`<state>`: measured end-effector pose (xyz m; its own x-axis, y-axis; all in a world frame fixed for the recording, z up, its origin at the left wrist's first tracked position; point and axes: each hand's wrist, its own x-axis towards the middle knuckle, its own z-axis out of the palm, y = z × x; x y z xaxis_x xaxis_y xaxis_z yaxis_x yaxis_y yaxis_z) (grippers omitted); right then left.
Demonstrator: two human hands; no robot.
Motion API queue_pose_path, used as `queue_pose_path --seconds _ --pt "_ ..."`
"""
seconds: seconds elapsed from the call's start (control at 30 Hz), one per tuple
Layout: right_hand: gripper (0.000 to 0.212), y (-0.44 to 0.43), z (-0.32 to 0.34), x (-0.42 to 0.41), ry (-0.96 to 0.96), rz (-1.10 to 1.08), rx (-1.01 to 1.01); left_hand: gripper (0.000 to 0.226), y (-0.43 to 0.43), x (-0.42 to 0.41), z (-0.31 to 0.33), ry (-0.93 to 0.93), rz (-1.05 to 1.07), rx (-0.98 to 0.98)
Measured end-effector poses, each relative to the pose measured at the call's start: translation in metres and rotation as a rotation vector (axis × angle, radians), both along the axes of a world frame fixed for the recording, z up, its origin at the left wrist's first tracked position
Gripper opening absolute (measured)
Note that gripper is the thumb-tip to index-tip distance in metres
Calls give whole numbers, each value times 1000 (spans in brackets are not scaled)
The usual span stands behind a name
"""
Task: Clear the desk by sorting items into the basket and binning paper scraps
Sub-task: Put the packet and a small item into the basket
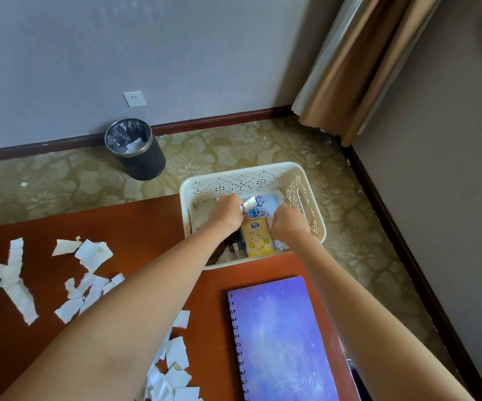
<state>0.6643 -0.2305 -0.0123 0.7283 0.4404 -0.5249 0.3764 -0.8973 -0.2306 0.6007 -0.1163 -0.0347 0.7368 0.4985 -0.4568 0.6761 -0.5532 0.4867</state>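
Observation:
A cream perforated basket (303, 195) stands at the far right corner of the brown desk (135, 227). Both my hands reach into it. My left hand (226, 211) grips a small white tube (248, 204) with a purple band. My right hand (289, 222) is curled over the items inside; what it holds is hidden. In the basket lie a yellow tissue pack (257, 237) with a rabbit drawing, a blue and white pack (268, 205) and dark items under my left wrist. Torn white paper scraps (14, 279) are scattered over the desk's left and front.
A purple spiral notebook (280, 340) lies on the desk near the front right. A black bin (135, 150) with a liner stands on the patterned carpet by the wall. A curtain (358, 68) hangs in the right corner.

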Motion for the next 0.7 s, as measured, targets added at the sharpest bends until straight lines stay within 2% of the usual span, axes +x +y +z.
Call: queue_pose_path --seconds 0.27,0.4,0.5,0.57,0.63,0.7 --pt "22 -1 -5 2 -45 142 9 30 -2 10 4 127 -60 -137" --pt "24 -5 -4 11 -33 69 40 26 -5 16 11 97 -47 -156" --pt "24 -5 -1 18 -30 -127 273 33 -9 21 24 -2 20 -120" --pt "27 -2 2 22 89 -263 528 43 -13 24 29 -43 42 -197" --pt "33 0 6 23 214 -356 688 28 -18 26 34 -64 59 -365" --pt "27 -1 7 24 214 -374 704 10 -22 23 41 -87 132 -558"
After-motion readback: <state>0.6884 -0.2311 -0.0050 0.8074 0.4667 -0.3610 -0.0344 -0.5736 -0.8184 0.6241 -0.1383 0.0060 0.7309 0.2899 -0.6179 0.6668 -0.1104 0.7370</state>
